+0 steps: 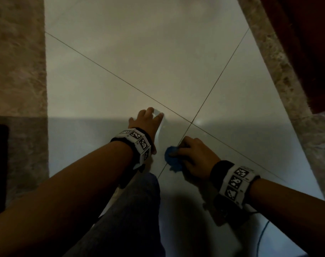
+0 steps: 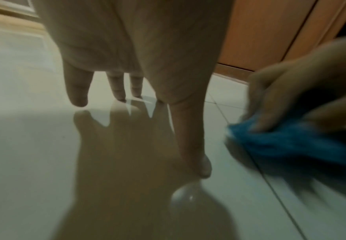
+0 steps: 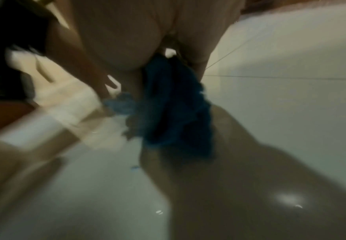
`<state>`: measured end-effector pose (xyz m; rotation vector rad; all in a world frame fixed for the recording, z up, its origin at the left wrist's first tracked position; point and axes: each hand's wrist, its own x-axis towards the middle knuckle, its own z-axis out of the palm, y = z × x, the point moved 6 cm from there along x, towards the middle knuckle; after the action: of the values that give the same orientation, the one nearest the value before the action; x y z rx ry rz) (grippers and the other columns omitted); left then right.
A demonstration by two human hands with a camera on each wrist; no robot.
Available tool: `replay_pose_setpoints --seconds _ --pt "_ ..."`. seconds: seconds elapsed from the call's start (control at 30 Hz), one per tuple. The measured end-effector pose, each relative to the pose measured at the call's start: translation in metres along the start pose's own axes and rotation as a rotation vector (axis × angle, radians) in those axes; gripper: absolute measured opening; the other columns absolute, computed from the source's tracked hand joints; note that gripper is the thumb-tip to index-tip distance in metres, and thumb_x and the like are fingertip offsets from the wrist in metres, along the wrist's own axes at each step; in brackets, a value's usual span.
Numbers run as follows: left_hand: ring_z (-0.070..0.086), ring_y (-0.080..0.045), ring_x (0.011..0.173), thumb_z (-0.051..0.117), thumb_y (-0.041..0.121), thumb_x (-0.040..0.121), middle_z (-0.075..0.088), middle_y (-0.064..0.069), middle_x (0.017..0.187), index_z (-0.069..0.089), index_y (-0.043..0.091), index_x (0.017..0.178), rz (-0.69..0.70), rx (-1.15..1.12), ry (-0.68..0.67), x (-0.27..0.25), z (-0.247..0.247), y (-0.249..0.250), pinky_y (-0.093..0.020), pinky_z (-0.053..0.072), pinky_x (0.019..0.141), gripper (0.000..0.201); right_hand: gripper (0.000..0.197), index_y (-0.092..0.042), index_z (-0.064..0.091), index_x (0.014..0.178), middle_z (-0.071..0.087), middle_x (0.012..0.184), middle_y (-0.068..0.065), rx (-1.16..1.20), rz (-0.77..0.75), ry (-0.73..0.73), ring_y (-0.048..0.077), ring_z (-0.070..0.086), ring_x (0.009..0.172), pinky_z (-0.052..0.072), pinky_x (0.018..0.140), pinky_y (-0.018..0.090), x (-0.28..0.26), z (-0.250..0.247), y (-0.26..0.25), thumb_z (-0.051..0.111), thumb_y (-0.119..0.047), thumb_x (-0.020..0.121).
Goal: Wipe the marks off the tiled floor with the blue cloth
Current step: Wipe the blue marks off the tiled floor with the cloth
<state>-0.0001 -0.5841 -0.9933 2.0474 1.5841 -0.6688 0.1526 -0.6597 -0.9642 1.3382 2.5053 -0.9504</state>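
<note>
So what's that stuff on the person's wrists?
Each bare forearm wears a black strap carrying a white band printed with square black-and-white code markers; the other band sits on the right wrist. No sleeves show. A thin cable trails below the right wrist.

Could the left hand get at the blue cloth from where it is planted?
Probably yes. The left hand rests spread on the tiled floor beside the blue cloth, nothing between them, though the right hand grips it.

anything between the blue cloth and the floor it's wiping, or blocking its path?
Nothing visible. The right hand grips the blue cloth bunched against the tiled floor, over a grout line. The left hand rests with fingers spread on the tile beside it, apart from the cloth. Marks aren't discernible.
</note>
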Motion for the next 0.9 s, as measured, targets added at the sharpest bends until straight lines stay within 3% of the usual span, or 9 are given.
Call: replay_pose_setpoints --seconds 0.17,0.23,0.43,0.47,0.53,0.63,0.73,0.83,0.9 --pt "-0.008 -0.031 0.147 0.092 0.045 0.050 -0.017 -0.003 0.160 -0.006 0.031 0.153 -0.010 -0.061 -0.050 0.004 0.002 -0.002 -0.061 0.018 0.112 0.142 0.033 -0.029 0.051 0.117 0.041 0.121 0.003 -0.100 -0.159 -0.438 0.026 0.045 0.106 0.041 0.080 0.033 -0.023 0.046 -0.014 0.060 -0.036 0.086" --pt "-0.010 -0.031 0.147 0.092 0.044 0.049 -0.019 -0.003 0.159 -0.007 0.031 0.152 -0.009 -0.080 -0.060 0.006 0.003 -0.002 -0.061 0.016 0.112 0.144 0.037 -0.029 0.055 0.118 0.042 0.124 0.003 -0.163 -0.157 -0.303 0.026 0.044 0.109 0.042 0.082 0.031 -0.013 0.034 0.003 0.066 -0.029 0.083" --pt "-0.011 -0.031 0.147 0.093 0.044 0.047 -0.019 -0.003 0.159 -0.009 0.032 0.152 -0.001 -0.085 -0.052 0.008 0.006 -0.004 -0.061 0.015 0.112 0.147 0.033 -0.027 0.062 0.119 0.052 0.118 0.010 0.200 0.290 0.359 0.031 0.050 0.107 0.040 0.087 0.027 0.014 -0.014 0.049 0.058 -0.017 0.088" --pt "-0.010 -0.031 0.147 0.092 0.045 0.047 -0.019 -0.003 0.159 -0.009 0.032 0.152 0.001 -0.083 -0.048 0.008 0.006 -0.004 -0.061 0.016 0.112 0.147 0.034 -0.029 0.060 0.121 0.050 0.120 0.009 0.178 0.257 0.357 0.031 0.048 0.109 0.040 0.092 0.028 0.009 -0.011 0.038 0.057 -0.020 0.089" --pt "-0.010 -0.032 0.147 0.092 0.045 0.047 -0.019 -0.003 0.159 -0.009 0.032 0.152 0.000 -0.085 -0.048 0.009 0.006 -0.004 -0.061 0.016 0.112 0.146 0.036 -0.036 0.052 0.126 0.044 0.128 0.003 0.066 0.054 0.142 0.028 0.041 0.116 0.043 0.096 0.037 -0.004 0.011 0.004 0.053 -0.031 0.091" --pt "-0.010 -0.031 0.147 0.091 0.046 0.049 -0.020 -0.003 0.159 -0.010 0.032 0.152 0.001 -0.070 -0.049 0.007 0.005 -0.003 -0.060 0.016 0.113 0.145 0.051 -0.038 0.043 0.132 0.040 0.134 0.000 -0.145 -0.226 -0.187 0.024 0.038 0.119 0.048 0.088 0.037 -0.014 0.029 -0.015 0.062 -0.030 0.085" --pt "-0.011 -0.030 0.147 0.090 0.045 0.052 -0.021 -0.003 0.159 -0.011 0.030 0.152 0.005 -0.071 -0.050 0.004 0.006 -0.003 -0.059 0.015 0.114 0.143 0.039 -0.033 0.053 0.124 0.047 0.123 0.001 -0.021 -0.030 0.040 0.024 0.048 0.113 0.046 0.090 0.032 0.021 -0.004 0.023 0.059 -0.039 0.085" --pt "-0.011 -0.030 0.147 0.090 0.045 0.052 -0.020 -0.003 0.159 -0.011 0.031 0.152 -0.004 -0.061 -0.047 0.003 0.005 -0.003 -0.059 0.015 0.115 0.143 0.028 -0.023 0.061 0.117 0.050 0.121 0.011 0.238 0.331 0.420 0.021 0.055 0.097 0.043 0.084 0.019 0.045 -0.040 0.066 0.054 -0.023 0.090" --pt "-0.011 -0.030 0.147 0.091 0.045 0.051 -0.021 -0.003 0.159 -0.011 0.031 0.152 -0.008 -0.065 -0.053 0.004 0.004 -0.003 -0.059 0.016 0.114 0.144 0.032 -0.027 0.061 0.119 0.050 0.122 0.010 0.163 0.418 0.420 0.025 0.050 0.104 0.042 0.088 0.030 0.049 -0.035 0.059 0.052 -0.019 0.090"
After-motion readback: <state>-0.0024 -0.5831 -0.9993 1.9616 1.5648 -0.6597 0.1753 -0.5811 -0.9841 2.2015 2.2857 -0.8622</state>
